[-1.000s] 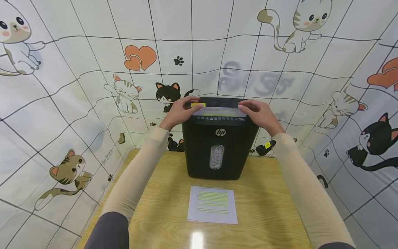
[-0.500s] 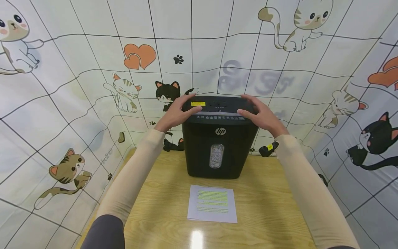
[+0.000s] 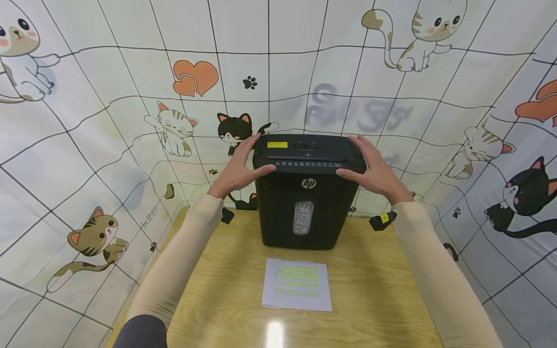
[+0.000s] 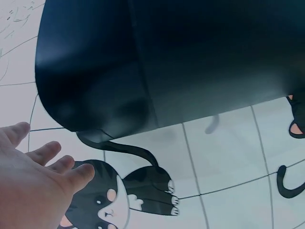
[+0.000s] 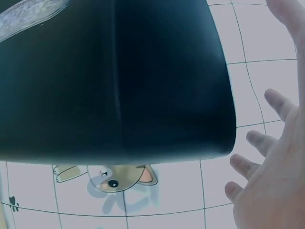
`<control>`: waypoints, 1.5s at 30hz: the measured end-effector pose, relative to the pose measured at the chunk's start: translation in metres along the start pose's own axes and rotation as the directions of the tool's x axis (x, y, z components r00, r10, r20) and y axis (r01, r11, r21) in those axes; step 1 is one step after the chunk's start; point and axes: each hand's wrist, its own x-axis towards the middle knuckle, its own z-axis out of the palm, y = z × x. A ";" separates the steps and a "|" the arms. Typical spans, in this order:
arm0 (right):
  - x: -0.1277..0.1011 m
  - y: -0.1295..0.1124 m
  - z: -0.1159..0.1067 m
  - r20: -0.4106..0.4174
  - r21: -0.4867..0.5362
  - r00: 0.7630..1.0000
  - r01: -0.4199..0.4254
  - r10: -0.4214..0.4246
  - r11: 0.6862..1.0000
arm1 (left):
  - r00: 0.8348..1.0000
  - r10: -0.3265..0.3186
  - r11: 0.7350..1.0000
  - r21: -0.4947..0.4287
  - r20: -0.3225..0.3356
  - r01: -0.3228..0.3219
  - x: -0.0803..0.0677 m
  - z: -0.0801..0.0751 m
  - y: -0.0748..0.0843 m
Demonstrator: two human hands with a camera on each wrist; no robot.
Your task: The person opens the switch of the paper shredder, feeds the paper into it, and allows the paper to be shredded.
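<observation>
Black plastic paper shredder (image 3: 308,193), upright at the far end of the wooden tabletop (image 3: 226,270). White "hp" logo on the front; a clear oval window below it shows shredded paper. A yellow label sits on the lid near the left hand, its print too small to read, and a row of small white icons runs under the feed slot. Left hand (image 3: 238,166): fingers spread and relaxed, thumb on the lid's front left corner. Right hand (image 3: 375,166): likewise spread, against the lid's right end. Printed sheet (image 3: 297,284), some lines highlighted yellow-green, lies flat nearer the person than both hands, text illegible. Cat-patterned cloth (image 3: 109,121) hangs behind.
</observation>
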 end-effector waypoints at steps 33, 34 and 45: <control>-0.083 0.075 0.068 -0.088 0.069 0.990 -0.109 0.114 0.992 | 0.994 -0.086 0.995 -0.047 -0.071 0.083 -0.102 0.075 -0.080; -0.085 0.076 0.071 -0.081 0.073 0.989 -0.115 0.121 0.991 | 0.994 -0.088 0.995 -0.050 -0.070 0.085 -0.105 0.078 -0.083; -0.107 0.093 0.112 -0.031 0.071 0.980 -0.194 0.196 0.978 | 0.988 -0.152 0.986 -0.077 -0.034 0.149 -0.134 0.112 -0.107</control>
